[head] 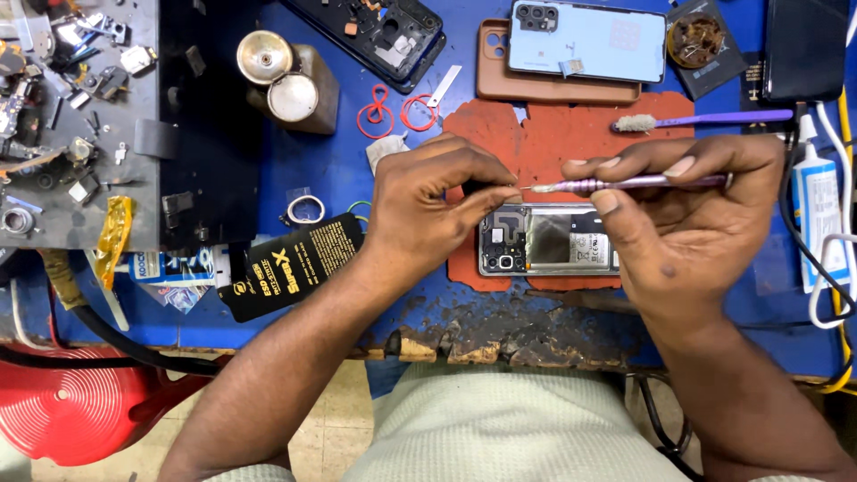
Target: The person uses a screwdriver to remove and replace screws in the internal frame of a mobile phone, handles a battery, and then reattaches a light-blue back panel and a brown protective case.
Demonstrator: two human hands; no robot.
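- The tray of small metal parts (62,116) sits at the far left of the worktop (330,170). If your elbow bumps it, tiny bits can spill and get lost.
- The two red rubber bands (393,112) and the metal ring (305,210) lie loose near your left hand (428,201). A quick sweep of your arm can knock them off the edge.
- Your left hand has its grip pinched nearly closed, thumb and fingertips together at the tool's tip. I cannot tell if a tiny thing is held there. If there is one, it can slip and drop into the open phone (549,241).
- The open phone lies on the red mat (553,134), right under both hands. A hard push can make it slide.
- Your right hand (687,210) has its grip closed around the thin purple screwdriver (625,184). Its sharp tip points at your left fingers, so a slip can poke you or scratch the phone's insides.
- The purple brush (705,118) and the white tube (817,214) lie close on the right. Your wrist can bump them.
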